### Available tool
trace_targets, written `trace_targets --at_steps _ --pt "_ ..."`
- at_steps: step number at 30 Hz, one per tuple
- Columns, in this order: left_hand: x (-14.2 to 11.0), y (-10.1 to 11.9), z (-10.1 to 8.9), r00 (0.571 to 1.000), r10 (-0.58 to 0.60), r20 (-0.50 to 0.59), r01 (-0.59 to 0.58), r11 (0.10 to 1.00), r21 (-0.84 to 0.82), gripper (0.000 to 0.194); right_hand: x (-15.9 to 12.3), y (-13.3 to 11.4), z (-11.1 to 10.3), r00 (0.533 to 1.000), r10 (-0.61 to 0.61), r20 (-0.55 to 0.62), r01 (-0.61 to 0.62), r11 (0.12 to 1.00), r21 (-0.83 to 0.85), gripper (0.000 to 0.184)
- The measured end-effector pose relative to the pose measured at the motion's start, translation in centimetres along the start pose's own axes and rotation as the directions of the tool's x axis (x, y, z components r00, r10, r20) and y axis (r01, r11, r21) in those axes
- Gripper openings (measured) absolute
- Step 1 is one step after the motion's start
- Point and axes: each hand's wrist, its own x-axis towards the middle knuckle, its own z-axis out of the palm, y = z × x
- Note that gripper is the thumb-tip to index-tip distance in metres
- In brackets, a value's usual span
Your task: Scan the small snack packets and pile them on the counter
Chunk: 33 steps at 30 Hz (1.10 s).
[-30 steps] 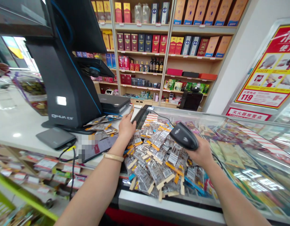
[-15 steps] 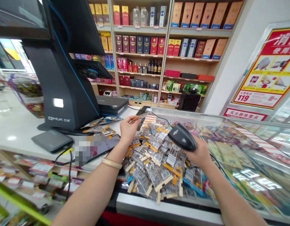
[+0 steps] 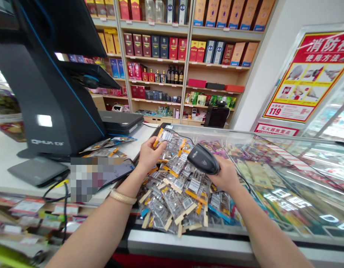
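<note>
My left hand (image 3: 151,152) pinches a small clear snack packet (image 3: 169,140) with an orange edge by its left side, its printed face turned up toward me. In my right hand (image 3: 226,175) is a black handheld barcode scanner (image 3: 203,159), its head pointing left toward the packet. Below both hands spreads a pile of similar packets (image 3: 174,201) with orange, cream and blue edges, lying on the glass-topped display case. The scanner's grip is mostly hidden by my fingers.
A dark point-of-sale terminal (image 3: 57,100) stands on the white counter at left, with a grey flat box (image 3: 37,171) and a phone (image 3: 118,173) before it. More packets (image 3: 104,152) lie by its base. The glass case (image 3: 272,160) extends right. Stocked shelves (image 3: 157,59) stand behind.
My left hand has turned the packet from nearly edge-on to face-up, nearer the scanner. My view has swung slightly right, so most things sit further left.
</note>
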Motion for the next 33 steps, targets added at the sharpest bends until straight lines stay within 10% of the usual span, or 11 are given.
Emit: trace_targets --at_steps 11,20,27,33 --pt "0.3 -1.3 0.1 0.997 -0.059 0.056 0.062 0.997 -0.041 0.033 -0.2 0.3 0.1 0.998 0.061 -0.006 -0.061 0.997 0.043 0.033" --pt "0.0 -3.2 0.0 0.972 0.063 0.227 -0.186 0.797 0.575 0.03 -0.6 1.0 0.6 0.999 0.039 -0.035 -0.039 0.999 0.009 0.032" --pt "1.6 -4.7 -0.8 0.986 -0.013 -0.169 0.064 0.951 0.303 0.03 -0.8 1.3 0.8 0.998 0.035 -0.061 -0.036 0.999 -0.008 0.036" --pt "4.0 -5.4 -3.5 0.778 -0.3 -0.552 0.201 0.951 -0.233 0.033 -0.8 1.2 0.7 0.998 0.036 -0.043 -0.036 0.999 0.0 0.035"
